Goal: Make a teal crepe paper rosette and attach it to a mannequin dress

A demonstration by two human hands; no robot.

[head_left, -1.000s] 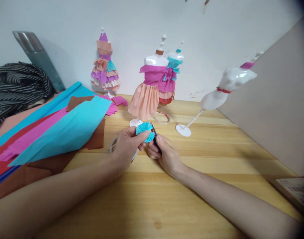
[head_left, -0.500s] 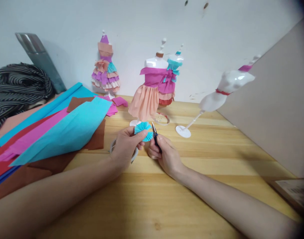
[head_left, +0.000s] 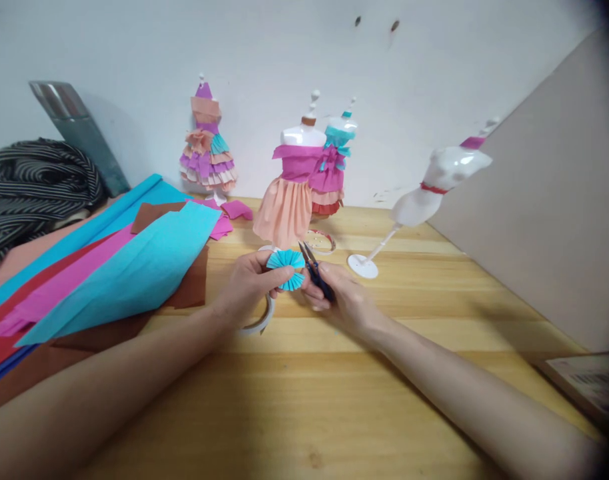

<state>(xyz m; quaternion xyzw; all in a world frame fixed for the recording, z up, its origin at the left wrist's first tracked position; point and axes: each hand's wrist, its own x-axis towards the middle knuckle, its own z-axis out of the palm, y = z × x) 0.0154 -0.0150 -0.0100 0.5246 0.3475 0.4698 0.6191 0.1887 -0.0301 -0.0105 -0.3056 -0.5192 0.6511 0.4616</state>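
Observation:
Between thumb and fingers, my left hand (head_left: pixel 252 280) pinches a pleated round fan of turquoise crepe paper (head_left: pixel 286 261), which has a gap on its right side. My right hand (head_left: pixel 342 290) grips small dark-handled thread snips (head_left: pixel 317 272), with the two blades slightly apart and pointing up and left beside the fan's right edge. Under my left wrist lies a roll of tape (head_left: pixel 261 325), partly covered. Just behind the hands stands a small mannequin in a magenta and peach paper dress (head_left: pixel 287 207).
More dress forms stand behind: a tiered-dress one (head_left: pixel 207 150), a turquoise and magenta one (head_left: pixel 338 153), and a bare white one (head_left: pixel 417 200) leaning right. Another tape roll (head_left: pixel 320 242) lies near them. Coloured crepe sheets (head_left: pixel 134 267), striped cloth (head_left: pixel 39 180) and a flask (head_left: pixel 82 133) fill the left.
The snips have drawn slightly right and down from the fan, and their blades have spread. The fan's gap looks wider. The whole view has shifted a little.

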